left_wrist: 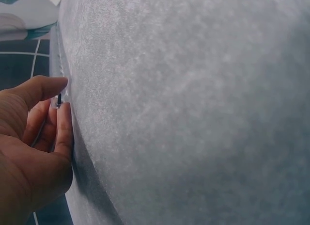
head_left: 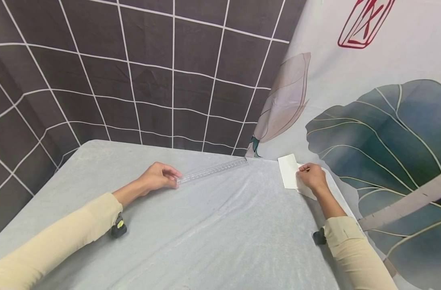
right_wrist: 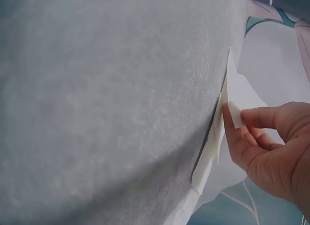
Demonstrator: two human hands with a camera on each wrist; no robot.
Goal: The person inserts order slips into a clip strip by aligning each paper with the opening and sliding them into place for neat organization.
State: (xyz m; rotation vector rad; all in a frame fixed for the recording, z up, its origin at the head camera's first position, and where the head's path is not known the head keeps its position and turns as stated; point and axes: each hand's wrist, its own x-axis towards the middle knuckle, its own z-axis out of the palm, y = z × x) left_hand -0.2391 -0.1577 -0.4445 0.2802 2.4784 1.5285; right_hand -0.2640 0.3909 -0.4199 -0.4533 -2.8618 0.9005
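A clear plastic ruler lies slantwise along the far part of the grey cloth-covered table. My left hand pinches its near left end between thumb and fingers; in the left wrist view the fingers close on that end. Over by the right edge, my right hand pinches a white piece of paper by its right side. The right wrist view shows this paper tilted up between thumb and fingertips. Another pale paper lies beneath, partly hidden by the hand.
A grey cloth covers the table. Behind it hangs a dark curtain with white grid lines. On the right, a white cloth printed with a large leaf runs along the table's edge. Each sleeve carries a small black wrist device.
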